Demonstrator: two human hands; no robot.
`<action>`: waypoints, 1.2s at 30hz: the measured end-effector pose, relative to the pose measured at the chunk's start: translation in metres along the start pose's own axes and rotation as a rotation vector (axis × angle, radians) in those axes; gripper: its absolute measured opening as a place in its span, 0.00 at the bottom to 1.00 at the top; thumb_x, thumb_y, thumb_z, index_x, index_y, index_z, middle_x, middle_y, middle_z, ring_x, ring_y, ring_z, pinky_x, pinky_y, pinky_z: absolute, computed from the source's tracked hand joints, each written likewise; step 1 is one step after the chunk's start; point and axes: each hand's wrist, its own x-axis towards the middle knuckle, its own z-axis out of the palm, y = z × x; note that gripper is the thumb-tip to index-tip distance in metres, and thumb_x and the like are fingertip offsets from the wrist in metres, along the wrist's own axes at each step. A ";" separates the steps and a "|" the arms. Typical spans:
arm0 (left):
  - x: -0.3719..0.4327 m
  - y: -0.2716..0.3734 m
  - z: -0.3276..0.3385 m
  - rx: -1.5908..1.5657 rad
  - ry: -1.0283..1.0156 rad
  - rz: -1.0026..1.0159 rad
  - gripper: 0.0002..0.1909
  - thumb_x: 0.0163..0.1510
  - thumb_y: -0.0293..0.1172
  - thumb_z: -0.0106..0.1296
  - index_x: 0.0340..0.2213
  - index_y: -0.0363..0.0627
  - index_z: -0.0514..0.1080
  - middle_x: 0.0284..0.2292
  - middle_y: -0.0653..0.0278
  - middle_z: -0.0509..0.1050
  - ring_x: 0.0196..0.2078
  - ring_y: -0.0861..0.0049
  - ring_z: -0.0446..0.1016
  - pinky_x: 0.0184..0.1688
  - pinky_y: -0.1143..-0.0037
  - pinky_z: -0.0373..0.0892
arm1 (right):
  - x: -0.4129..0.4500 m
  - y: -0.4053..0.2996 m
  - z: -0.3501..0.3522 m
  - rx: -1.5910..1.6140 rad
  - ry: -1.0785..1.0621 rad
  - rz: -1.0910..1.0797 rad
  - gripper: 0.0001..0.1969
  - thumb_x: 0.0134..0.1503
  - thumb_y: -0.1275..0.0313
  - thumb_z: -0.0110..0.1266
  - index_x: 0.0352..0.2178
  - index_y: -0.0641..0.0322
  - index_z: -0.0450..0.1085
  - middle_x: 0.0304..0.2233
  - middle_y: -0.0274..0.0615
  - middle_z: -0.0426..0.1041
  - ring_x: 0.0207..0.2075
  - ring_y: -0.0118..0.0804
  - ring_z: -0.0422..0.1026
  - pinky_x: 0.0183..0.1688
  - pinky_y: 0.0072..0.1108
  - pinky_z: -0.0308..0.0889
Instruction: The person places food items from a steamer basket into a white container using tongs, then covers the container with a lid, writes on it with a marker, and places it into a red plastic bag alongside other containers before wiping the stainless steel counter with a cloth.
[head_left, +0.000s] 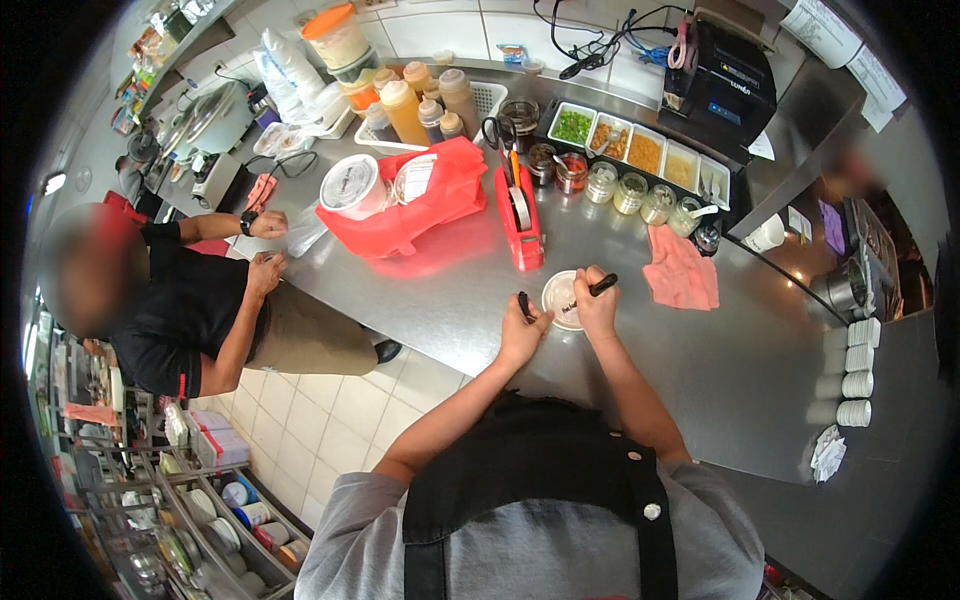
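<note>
A round lidded container (559, 298) rests on the steel counter in front of me, with dark handwriting on its pale lid. My right hand (597, 304) grips a black marker (603, 284) over the lid's right side. On the left, my left hand (523, 330) is closed around a black marker cap (523, 301), its fingers touching the container's rim. Just beyond stands a red tape dispenser (517, 225) with scissors (501, 135) upright at its far end. An orange-pink cloth (681, 268) lies to the right of the container.
A red bag (442, 195) with lidded tubs sits left of the dispenser. Behind are squeeze bottles (401, 112) in a white basket, small jars (601, 182), a topping tray (645, 150) and a black printer (716, 82). A co-worker (202, 300) stands at left; stacked white dishes (859, 382) line the right edge.
</note>
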 end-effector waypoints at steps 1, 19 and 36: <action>0.000 -0.001 -0.001 -0.001 0.005 -0.010 0.19 0.50 0.24 0.61 0.32 0.41 0.57 0.19 0.66 0.68 0.17 0.82 0.70 0.18 0.80 0.65 | 0.002 0.002 -0.003 0.002 -0.003 -0.005 0.18 0.54 0.77 0.53 0.16 0.66 0.53 0.13 0.43 0.53 0.17 0.32 0.52 0.21 0.29 0.50; 0.004 -0.010 -0.003 -0.011 -0.019 -0.031 0.22 0.50 0.23 0.61 0.36 0.41 0.55 0.33 0.60 0.69 0.25 0.78 0.73 0.25 0.77 0.73 | 0.013 -0.004 -0.008 -0.015 -0.161 -0.012 0.17 0.52 0.78 0.54 0.16 0.66 0.53 0.15 0.47 0.56 0.15 0.44 0.56 0.21 0.32 0.53; 0.004 -0.005 -0.005 0.038 -0.052 -0.022 0.22 0.50 0.23 0.61 0.35 0.41 0.55 0.30 0.60 0.70 0.23 0.78 0.73 0.22 0.80 0.70 | 0.010 -0.002 -0.007 -0.040 -0.001 0.032 0.16 0.50 0.79 0.53 0.16 0.67 0.52 0.14 0.47 0.54 0.15 0.42 0.57 0.21 0.33 0.54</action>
